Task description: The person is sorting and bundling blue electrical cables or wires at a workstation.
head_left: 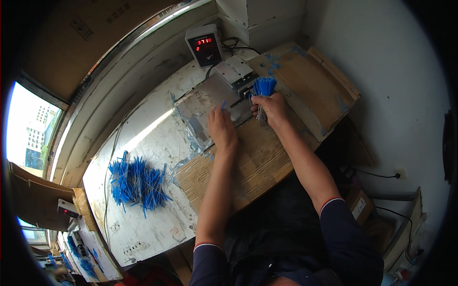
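My right hand (271, 107) is closed around a bundle of thin blue-and-silver sticks (265, 86). The blue ends fan out above the fist and the silvery wire ends hang below it. This hand is close beside a small metal clamp-like machine (237, 76). My left hand (222, 127) hovers over the metal plate (202, 97), its fingers drawn together, with a small blue piece (223, 104) showing at the tips. A loose heap of the same blue-and-silver sticks (138, 183) lies on the white table, to the left of my left forearm.
A counter box with red lit digits (204, 46) stands behind the machine, cables trailing from it. Flattened cardboard (238, 167) covers the table's near edge, and a cardboard box (305, 81) is at the right. Another workbench (90, 252) appears at lower left.
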`<action>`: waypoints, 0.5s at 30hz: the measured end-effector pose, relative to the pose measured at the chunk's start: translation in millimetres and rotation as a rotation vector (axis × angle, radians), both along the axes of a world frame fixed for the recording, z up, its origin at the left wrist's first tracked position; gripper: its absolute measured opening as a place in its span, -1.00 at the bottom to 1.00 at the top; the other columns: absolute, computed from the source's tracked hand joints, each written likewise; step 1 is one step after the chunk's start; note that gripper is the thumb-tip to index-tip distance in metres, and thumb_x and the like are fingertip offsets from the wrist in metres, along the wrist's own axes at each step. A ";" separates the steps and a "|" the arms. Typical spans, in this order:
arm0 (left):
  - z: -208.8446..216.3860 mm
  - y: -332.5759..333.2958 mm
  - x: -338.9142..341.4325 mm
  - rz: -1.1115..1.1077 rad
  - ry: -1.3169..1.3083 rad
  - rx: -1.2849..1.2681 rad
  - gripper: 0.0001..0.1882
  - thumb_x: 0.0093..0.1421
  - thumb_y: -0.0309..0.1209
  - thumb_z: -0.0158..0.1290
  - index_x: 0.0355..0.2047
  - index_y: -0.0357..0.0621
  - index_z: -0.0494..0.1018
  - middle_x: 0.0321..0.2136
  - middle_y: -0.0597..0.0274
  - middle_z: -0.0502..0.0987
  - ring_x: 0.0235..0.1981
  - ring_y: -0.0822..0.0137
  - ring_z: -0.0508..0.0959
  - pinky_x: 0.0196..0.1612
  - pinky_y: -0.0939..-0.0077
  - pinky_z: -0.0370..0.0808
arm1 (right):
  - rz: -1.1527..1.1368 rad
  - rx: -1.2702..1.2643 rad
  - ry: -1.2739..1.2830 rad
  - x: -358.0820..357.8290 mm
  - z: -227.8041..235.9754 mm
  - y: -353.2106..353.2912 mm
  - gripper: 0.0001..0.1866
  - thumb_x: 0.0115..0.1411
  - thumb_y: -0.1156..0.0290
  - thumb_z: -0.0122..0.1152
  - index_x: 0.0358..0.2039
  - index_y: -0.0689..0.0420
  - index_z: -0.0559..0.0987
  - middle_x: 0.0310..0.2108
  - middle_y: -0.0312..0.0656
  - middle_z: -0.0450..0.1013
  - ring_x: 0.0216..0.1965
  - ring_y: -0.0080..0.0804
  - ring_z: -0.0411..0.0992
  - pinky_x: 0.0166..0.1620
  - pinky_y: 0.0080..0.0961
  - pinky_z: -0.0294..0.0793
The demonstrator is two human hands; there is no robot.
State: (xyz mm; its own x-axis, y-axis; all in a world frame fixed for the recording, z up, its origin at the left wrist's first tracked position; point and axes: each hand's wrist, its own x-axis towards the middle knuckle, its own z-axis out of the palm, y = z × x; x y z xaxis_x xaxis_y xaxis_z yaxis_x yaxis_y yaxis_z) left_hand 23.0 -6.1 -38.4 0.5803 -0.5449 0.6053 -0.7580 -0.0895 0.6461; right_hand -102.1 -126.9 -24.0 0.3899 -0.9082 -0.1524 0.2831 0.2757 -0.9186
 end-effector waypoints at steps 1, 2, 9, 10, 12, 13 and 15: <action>-1.5 -2.2 1.4 -0.013 0.031 0.078 -0.82 0.32 -0.48 0.03 -0.09 -0.20 0.49 -0.17 -0.03 0.56 -0.10 -0.10 0.51 -0.03 0.06 0.45 | -0.002 -0.002 -0.007 0.5 -0.4 0.4 -0.82 0.04 0.47 0.44 -0.45 0.29 0.60 -0.58 -0.13 0.52 -0.63 -0.36 0.54 -0.58 -0.47 0.58; -1.3 -5.9 0.1 -0.015 0.028 0.078 -0.82 0.32 -0.48 0.03 -0.09 -0.20 0.49 -0.17 -0.03 0.56 -0.10 -0.10 0.51 -0.03 0.06 0.45 | -0.012 0.053 0.009 0.2 0.4 1.7 -0.82 0.06 0.46 0.44 -0.45 0.29 0.60 -0.58 -0.13 0.52 -0.63 -0.35 0.54 -0.57 -0.46 0.58; -0.1 -12.3 -8.1 0.003 0.100 0.188 -0.81 0.38 -0.34 -0.01 -0.34 -0.19 0.42 -0.40 -0.06 0.58 -0.29 -0.14 0.57 -0.22 -0.01 0.46 | -0.134 0.104 0.021 6.9 -2.3 24.0 -0.83 0.05 0.45 0.40 -0.51 0.25 0.58 -0.60 -0.15 0.51 -0.68 -0.36 0.50 -0.61 -0.45 0.54; 1.0 -11.4 -9.7 -0.002 0.181 0.189 -0.79 0.40 -0.31 -0.01 -0.33 -0.19 0.43 -0.42 -0.07 0.58 -0.31 -0.14 0.58 -0.24 -0.01 0.47 | -0.138 0.105 0.020 4.9 -3.2 24.9 -0.83 0.05 0.45 0.40 -0.51 0.25 0.58 -0.60 -0.15 0.51 -0.68 -0.36 0.50 -0.61 -0.45 0.54; 6.1 -9.5 -14.0 -0.014 0.244 0.178 -0.77 0.41 -0.29 -0.01 -0.30 -0.20 0.46 -0.41 -0.08 0.60 -0.32 -0.14 0.60 -0.24 0.01 0.48 | -0.103 0.043 0.059 2.8 -7.5 27.0 -0.85 0.09 0.47 0.44 -0.43 0.26 0.63 -0.52 -0.18 0.56 -0.60 -0.41 0.54 -0.54 -0.48 0.58; 8.0 -9.6 -16.9 -0.028 0.311 0.167 -0.75 0.41 -0.26 0.00 -0.28 -0.21 0.49 -0.40 -0.09 0.62 -0.32 -0.14 0.62 -0.24 0.03 0.49 | -0.103 0.044 0.058 1.9 -10.1 28.2 -0.85 0.09 0.47 0.44 -0.43 0.26 0.63 -0.52 -0.18 0.56 -0.60 -0.41 0.54 -0.54 -0.48 0.58; 12.3 -9.9 -22.8 -0.068 0.358 0.138 -0.74 0.41 -0.25 0.01 -0.24 -0.21 0.52 -0.39 -0.10 0.63 -0.32 -0.13 0.63 -0.24 0.06 0.50 | -0.090 -0.033 0.068 1.8 -14.8 30.9 -0.88 0.10 0.47 0.43 -0.43 0.21 0.63 -0.50 -0.25 0.57 -0.56 -0.46 0.54 -0.51 -0.51 0.56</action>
State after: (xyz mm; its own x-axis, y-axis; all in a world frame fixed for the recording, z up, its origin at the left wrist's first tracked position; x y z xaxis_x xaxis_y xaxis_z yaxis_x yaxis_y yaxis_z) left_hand 0.2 -16.0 -26.1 0.7014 -0.6516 0.2889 -0.4938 -0.1518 0.8562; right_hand -100.4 -96.0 -38.8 0.2964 -0.9440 -0.1447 0.2422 0.2208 -0.9448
